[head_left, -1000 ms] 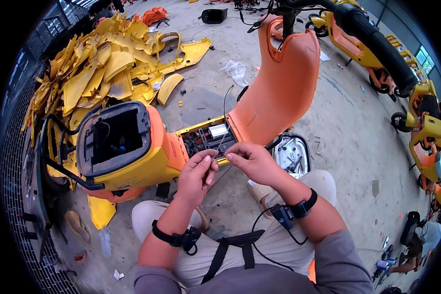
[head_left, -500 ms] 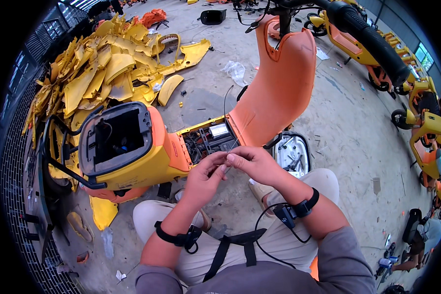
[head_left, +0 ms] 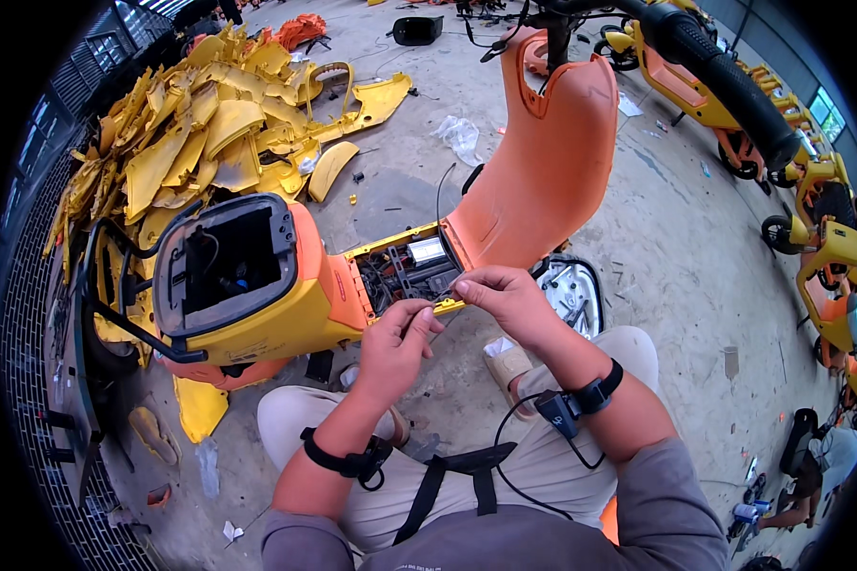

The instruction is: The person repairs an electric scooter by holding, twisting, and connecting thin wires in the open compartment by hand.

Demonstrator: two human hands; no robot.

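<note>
The yellow-and-orange scooter spans the centre and left of the frame, partly dismantled: the black storage bin at centre left has no lid or seat, and the floor compartment mid-frame lies uncovered, baring a silver module among dark wiring. Its scuffed orange front panel stands attached. Over the compartment's near edge, the left hand and right hand appear to pinch a thin dark wire; its loose upper end suggests unfinished work.
</note>
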